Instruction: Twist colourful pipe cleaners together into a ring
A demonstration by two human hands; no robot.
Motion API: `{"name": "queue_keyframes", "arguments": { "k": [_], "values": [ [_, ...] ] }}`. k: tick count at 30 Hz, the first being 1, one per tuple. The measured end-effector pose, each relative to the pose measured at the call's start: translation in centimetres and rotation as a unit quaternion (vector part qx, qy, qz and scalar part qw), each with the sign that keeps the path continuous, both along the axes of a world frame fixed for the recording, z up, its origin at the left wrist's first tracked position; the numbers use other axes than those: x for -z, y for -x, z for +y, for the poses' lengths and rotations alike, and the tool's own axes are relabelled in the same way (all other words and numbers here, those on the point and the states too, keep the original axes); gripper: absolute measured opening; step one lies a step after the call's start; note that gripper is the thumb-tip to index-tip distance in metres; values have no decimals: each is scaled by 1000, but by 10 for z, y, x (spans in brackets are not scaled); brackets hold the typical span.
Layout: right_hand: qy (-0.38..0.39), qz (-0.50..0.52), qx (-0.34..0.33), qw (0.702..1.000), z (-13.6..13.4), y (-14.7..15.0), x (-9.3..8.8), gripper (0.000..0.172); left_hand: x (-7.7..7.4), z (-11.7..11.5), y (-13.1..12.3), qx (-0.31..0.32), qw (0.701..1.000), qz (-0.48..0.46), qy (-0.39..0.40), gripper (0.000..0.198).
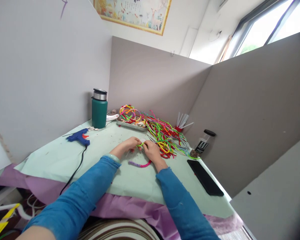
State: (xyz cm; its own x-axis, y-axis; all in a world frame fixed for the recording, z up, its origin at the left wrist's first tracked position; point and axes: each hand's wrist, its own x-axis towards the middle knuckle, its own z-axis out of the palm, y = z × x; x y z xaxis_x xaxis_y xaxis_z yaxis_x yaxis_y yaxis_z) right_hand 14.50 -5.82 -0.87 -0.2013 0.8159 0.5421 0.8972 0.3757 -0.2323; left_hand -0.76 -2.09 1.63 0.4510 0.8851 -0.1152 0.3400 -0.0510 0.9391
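My left hand (128, 145) and my right hand (152, 151) meet over the middle of the table, fingers closed in a pinch. Between them runs a short stretch of bright green pipe cleaner (140, 145), gripped from both sides. Just below the hands, a fuzzy strip (140, 165) shading from purple to pink lies curved on the table cover, its right end by my right wrist. Behind the right hand spreads a tangled heap of coloured pipe cleaners (162, 130). A small pale thing at the fingertips is too unclear to name.
A metal tray (131, 126) holds colourful twisted pieces. At left are a green bottle (99, 111) and a blue glue gun (78, 137) with its cord. White sticks (182, 120), a black-lidded jar (204, 141) and a black phone-like slab (205, 177) are at right. Grey partitions (155, 80) surround the table.
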Motion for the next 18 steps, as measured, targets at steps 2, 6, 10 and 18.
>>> {"name": "queue_keyframes", "arguments": {
  "k": [2, 6, 10, 18],
  "values": [
    [-3, -6, -2, 1000, -1, -1, 0, 20, -1, 0, 1, -6, 1000, 10, -7, 22],
    [-5, -25, 3, 1000, -2, -1, 0, 17, -4, -1, 1, -16, 999, 44, -23, 17],
    [-10, -28, -1, 1000, -2, 0, 0, 18, -5, -2, -1, -26, 998, 44, -25, 16],
    [-2, 11, 22, 1000, 2, 1, 0, 24, 1, 5, -4, -67, 997, 20, -20, 24]
  ]
}}
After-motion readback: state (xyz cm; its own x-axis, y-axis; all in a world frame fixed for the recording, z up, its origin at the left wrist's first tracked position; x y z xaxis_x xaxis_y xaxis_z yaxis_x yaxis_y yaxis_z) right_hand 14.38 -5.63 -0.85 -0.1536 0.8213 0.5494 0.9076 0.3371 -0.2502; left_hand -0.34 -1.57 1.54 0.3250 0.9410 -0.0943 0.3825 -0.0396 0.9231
